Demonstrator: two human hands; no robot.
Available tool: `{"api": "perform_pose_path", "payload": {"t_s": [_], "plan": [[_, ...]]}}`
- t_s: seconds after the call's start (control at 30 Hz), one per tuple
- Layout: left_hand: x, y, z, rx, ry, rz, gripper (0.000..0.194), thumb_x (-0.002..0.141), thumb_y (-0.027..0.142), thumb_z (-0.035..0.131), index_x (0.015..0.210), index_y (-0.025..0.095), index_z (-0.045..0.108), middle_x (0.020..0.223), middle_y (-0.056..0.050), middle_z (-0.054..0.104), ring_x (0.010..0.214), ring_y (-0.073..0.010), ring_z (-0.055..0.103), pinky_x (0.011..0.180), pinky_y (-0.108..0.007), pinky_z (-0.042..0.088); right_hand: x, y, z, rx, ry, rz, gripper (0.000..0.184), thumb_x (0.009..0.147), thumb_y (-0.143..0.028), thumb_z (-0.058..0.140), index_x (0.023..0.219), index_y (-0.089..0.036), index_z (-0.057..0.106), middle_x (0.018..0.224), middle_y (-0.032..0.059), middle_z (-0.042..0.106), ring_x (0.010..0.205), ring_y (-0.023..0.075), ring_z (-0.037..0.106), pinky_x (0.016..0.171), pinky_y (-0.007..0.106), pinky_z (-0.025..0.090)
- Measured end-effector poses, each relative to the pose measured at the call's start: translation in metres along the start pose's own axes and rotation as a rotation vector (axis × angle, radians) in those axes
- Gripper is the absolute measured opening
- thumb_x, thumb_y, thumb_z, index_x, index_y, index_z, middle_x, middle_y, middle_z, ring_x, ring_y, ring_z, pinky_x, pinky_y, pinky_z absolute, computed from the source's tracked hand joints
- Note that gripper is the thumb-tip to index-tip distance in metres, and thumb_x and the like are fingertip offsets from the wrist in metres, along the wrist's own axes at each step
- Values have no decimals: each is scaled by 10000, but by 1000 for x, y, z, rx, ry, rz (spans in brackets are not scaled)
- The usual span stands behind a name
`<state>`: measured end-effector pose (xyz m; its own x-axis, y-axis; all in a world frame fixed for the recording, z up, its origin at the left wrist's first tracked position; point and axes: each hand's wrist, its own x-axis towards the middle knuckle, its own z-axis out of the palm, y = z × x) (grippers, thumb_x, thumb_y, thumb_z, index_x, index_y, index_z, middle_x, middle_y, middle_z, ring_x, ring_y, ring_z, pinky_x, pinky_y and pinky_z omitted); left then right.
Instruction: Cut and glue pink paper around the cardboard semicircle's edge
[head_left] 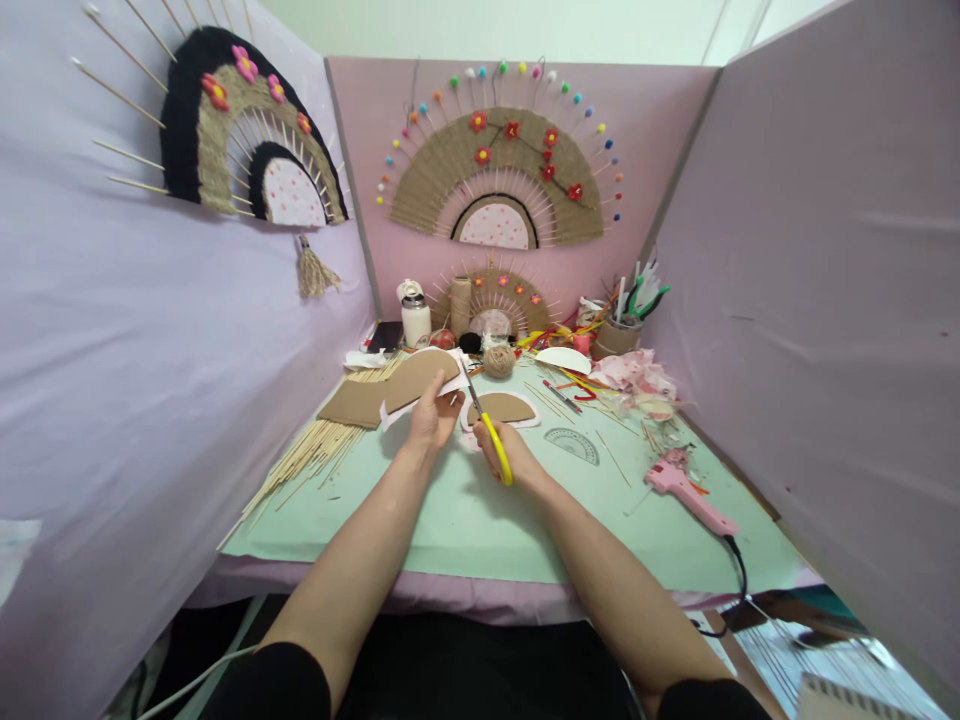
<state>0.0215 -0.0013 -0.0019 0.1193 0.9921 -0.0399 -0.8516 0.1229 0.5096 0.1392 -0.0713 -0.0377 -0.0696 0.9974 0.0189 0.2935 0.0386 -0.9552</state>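
Note:
My left hand (435,415) is closed on a half-round piece of brown cardboard (424,375) with a white backing that sticks out past its edge. In my right hand (499,450) is a pair of scissors (495,440) with yellow handles, its blades pointing up and away beside the right end of that piece. Whether the blades touch the white edge I cannot tell. Just beyond my right hand, a second cardboard half-round (502,408) lies on a wider white piece. Another flat cardboard piece (352,403) rests on thin bamboo sticks (315,455) at the left.
A pink glue gun (690,495) with a black cord lies at the right, near a clear protractor (572,446) and a pen (561,397). Behind are a twine ball (499,361), a white bottle (415,318) and a tool pot (616,337). Decorated fans (442,175) hang on the partitions.

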Motion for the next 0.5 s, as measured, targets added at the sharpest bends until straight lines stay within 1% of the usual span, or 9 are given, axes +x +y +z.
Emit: {"api": "perform_pose_path", "payload": {"t_s": [0.13, 0.3, 0.4, 0.5], "plan": [[3, 0, -2, -18, 16, 27, 127, 724, 143, 648, 845, 175, 624, 775, 7, 670, 683, -89, 614, 665, -225, 471, -2, -3, 0, -19, 13, -16, 464, 818, -650, 337, 701, -205, 395, 397, -68, 389, 302, 90, 379, 307, 200, 291], [0, -1, -1, 20, -18, 67, 151, 728, 150, 646, 876, 180, 629, 817, -7, 685, 751, -118, 632, 781, -294, 492, -4, -6, -2, -18, -21, -57, 468, 817, -658, 325, 744, -204, 415, 420, -59, 401, 322, 104, 386, 329, 220, 300], [-2, -2, 1, 50, -24, 95, 180, 710, 155, 666, 885, 185, 631, 839, -8, 687, 792, -129, 634, 830, -325, 485, -3, -4, -2, 7, -49, -53, 492, 813, -675, 296, 789, -202, 430, 441, -55, 406, 344, 111, 388, 357, 229, 320], [-4, -3, 2, 62, -27, 106, 200, 700, 164, 680, 894, 183, 632, 864, -15, 687, 820, -139, 633, 853, -348, 482, 1, 3, 1, 50, -45, -52, 524, 798, -704, 275, 805, -204, 429, 479, -58, 381, 376, 102, 369, 385, 224, 323]]}}
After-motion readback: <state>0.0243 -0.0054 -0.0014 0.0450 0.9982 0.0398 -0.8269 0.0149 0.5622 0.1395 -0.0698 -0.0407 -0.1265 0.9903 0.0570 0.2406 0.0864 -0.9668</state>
